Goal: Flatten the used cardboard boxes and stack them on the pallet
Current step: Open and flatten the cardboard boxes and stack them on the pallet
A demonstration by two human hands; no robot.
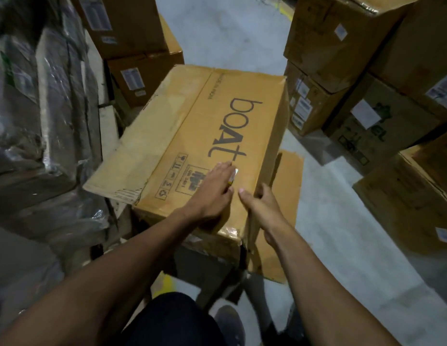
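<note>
A large brown cardboard box point(205, 136) printed "boAt" lies in front of me, its printed face up. One flap point(122, 166) juts out to the left and another flap point(287, 196) hangs down on the right. My left hand point(212, 193) rests on the box's near top face and holds a small yellow and white tool point(233, 175), seemingly a cutter, with its tip against the cardboard. My right hand point(262, 208) grips the box's near right edge, thumb on top and fingers curled round the side.
Plastic-wrapped stacks point(42, 108) fill the left side. Sealed brown boxes point(132, 41) stand behind, and taller box stacks point(367, 71) crowd the right. Grey concrete floor point(230, 33) shows beyond and at the right. My shoe point(230, 323) is at the bottom.
</note>
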